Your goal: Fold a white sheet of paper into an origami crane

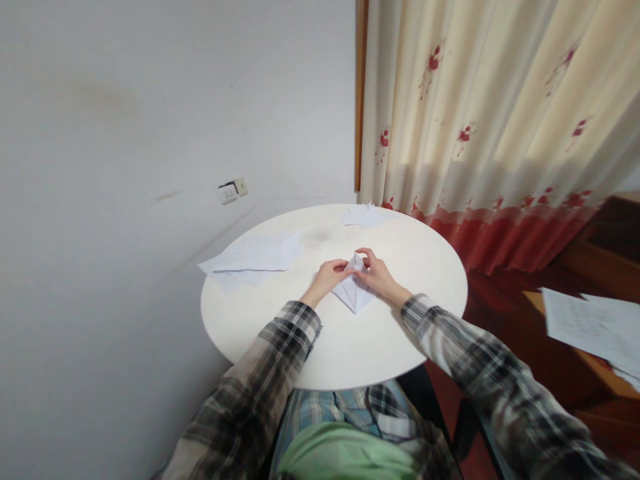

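Note:
A white sheet folded into a pointed shape (354,292) lies in the middle of the round white table (345,353), its tip toward me. My left hand (331,273) pinches the paper's upper left edge. My right hand (376,272) pinches its upper right part, fingers curled over the top fold. Both hands meet at the far end of the folded paper.
A loose pile of white sheets (255,257) lies at the table's left edge. A crumpled white paper (365,215) sits at the far rim. A flowered curtain (490,120) hangs behind, and more sheets (595,327) lie on wooden furniture at right. A wall socket (231,191) is at left.

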Demonstrator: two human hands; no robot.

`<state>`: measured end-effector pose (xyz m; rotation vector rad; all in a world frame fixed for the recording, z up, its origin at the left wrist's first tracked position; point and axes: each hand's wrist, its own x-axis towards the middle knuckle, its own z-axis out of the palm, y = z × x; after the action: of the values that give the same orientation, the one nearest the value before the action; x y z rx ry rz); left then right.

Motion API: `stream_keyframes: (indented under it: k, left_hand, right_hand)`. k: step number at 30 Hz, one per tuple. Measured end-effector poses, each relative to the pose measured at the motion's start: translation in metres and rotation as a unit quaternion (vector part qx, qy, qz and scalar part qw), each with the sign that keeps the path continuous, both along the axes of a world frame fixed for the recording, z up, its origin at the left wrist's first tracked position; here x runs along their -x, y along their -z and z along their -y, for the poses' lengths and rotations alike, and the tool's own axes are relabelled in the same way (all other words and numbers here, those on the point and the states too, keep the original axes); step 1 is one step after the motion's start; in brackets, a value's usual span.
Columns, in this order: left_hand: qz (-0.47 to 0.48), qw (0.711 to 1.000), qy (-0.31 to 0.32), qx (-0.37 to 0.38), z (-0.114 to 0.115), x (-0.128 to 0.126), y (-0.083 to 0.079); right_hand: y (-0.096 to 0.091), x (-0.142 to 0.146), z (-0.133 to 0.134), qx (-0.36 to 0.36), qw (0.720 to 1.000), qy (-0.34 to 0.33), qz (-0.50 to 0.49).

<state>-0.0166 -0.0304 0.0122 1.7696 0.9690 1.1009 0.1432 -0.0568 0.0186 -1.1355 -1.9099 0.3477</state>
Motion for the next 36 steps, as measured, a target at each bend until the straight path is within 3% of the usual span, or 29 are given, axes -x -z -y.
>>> stream_keyframes:
  k: [9,28,36]
  left_hand:
    - [0.018,0.999,-0.011,0.030,-0.002,0.000,0.000]
    - [-0.087,0.990,-0.048,-0.103,0.009,-0.007,-0.007]
    - [-0.075,0.991,-0.059,-0.096,0.009,-0.008,-0.006]
  right_hand:
    - [0.000,0.003,0.002,-0.007,1.000,-0.007,0.013]
    - [0.002,0.002,0.002,-0.017,1.000,-0.018,0.010]
    - [0.001,0.003,0.003,-0.029,0.999,-0.008,0.019]
